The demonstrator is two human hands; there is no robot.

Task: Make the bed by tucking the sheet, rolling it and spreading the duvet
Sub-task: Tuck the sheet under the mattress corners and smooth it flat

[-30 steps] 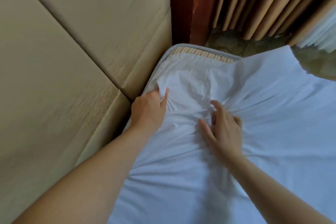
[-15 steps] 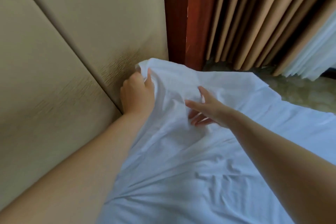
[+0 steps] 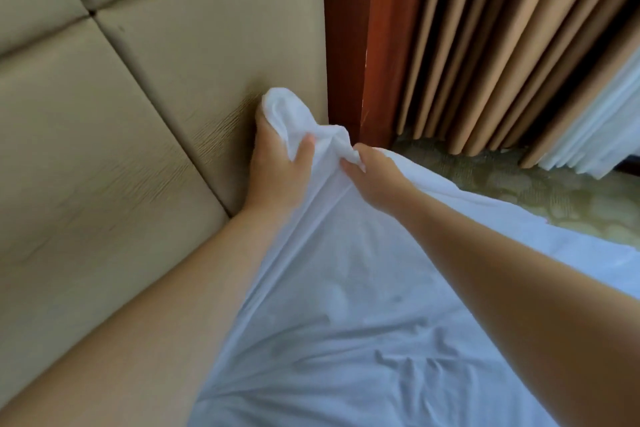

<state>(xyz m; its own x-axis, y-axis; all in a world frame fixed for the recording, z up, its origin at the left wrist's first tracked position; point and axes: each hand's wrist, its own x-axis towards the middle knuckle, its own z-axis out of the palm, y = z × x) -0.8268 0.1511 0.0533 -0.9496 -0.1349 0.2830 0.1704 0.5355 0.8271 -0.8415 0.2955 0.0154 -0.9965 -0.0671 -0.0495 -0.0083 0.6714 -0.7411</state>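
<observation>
- White sheet [image 3: 346, 305] covers the bed, and its corner is bunched up high beside the tan padded headboard [image 3: 138, 149].
- My left fingers [image 3: 304, 149] curl tight round the top of that bunch.
- My right fingers [image 3: 349, 168] pinch the cloth just beside them.
- I think the tucking is only begun: this corner is lifted, not tucked in.
- The rolling is left to do, and the duvet too. I see no duvet here.

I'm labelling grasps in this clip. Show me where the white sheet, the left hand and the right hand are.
white sheet [image 3: 346, 288], head view, on the stretched cloth between the forearms.
left hand [image 3: 277, 172], head view, on the back of the hand.
right hand [image 3: 374, 180], head view, on the back of the hand.
</observation>
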